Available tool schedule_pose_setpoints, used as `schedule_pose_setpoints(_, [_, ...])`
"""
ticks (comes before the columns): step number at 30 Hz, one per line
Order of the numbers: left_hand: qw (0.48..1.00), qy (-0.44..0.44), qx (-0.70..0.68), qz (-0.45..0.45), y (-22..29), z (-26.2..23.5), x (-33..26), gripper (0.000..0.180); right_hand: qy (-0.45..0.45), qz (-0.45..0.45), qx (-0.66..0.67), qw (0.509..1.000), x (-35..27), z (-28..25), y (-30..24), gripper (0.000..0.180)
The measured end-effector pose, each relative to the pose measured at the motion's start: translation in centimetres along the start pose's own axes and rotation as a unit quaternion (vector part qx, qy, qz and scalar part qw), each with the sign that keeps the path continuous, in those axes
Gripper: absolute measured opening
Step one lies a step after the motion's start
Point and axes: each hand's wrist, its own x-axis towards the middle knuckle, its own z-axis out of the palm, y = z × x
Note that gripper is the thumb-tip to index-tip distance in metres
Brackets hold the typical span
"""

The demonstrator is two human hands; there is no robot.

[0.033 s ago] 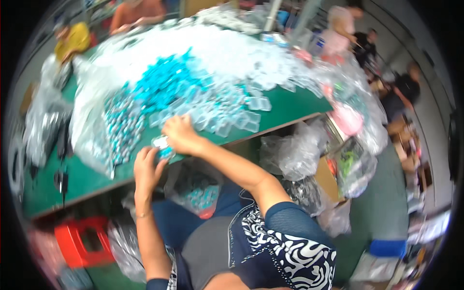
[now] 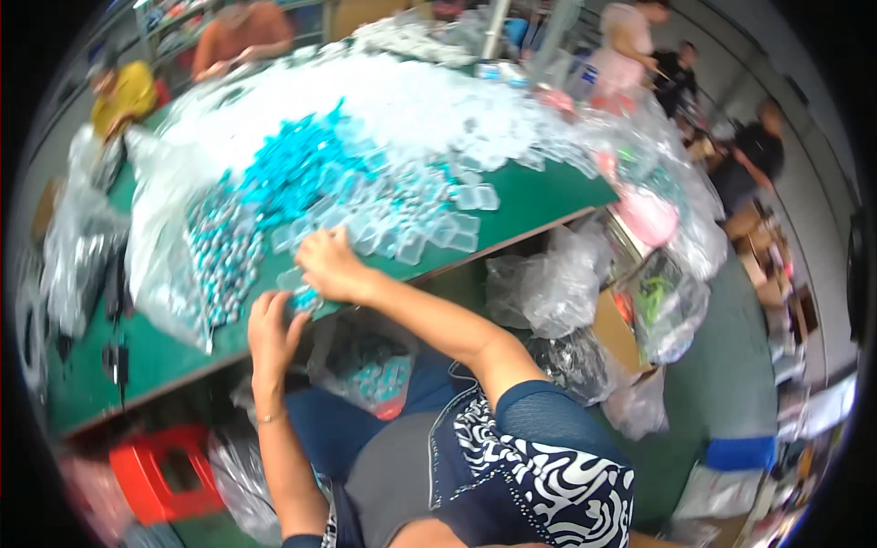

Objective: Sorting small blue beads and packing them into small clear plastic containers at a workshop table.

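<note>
Clear plastic blister shell with blue insert [image 2: 300,290] being pinched between left hand [image 2: 272,333] and right hand [image 2: 331,265] at green surface [image 2: 164,361], heaps of shells [image 2: 402,228] remaining.

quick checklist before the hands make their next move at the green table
1. Left hand at the near edge of the green table: ok.
2. Right hand over a small clear plastic case with a blue insert: ok.
3. Firm grip on that case: cannot tell, the picture is blurred.
4. Loose clear plastic cases beside the right hand: ok.
5. Pile of bright blue parts farther back on the table: ok.
6. Clear bag with blue pieces below the table edge: ok.
</note>
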Motion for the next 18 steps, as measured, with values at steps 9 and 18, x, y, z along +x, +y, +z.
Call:
schedule_pose_setpoints(9, [1.0,0.002,-0.005,-0.012,2.8,-0.1,0.6,0.041,0.026,-0.106,0.295,0.949,-3.5,-3.5,0.2,0.036])
schedule_pose_setpoints(18, [0.997,0.011,-0.073,-0.017,2.5,0.7,0.4,0.015,0.12,-0.09,0.348,0.925,-4.4,-1.3,-0.1,0.021])
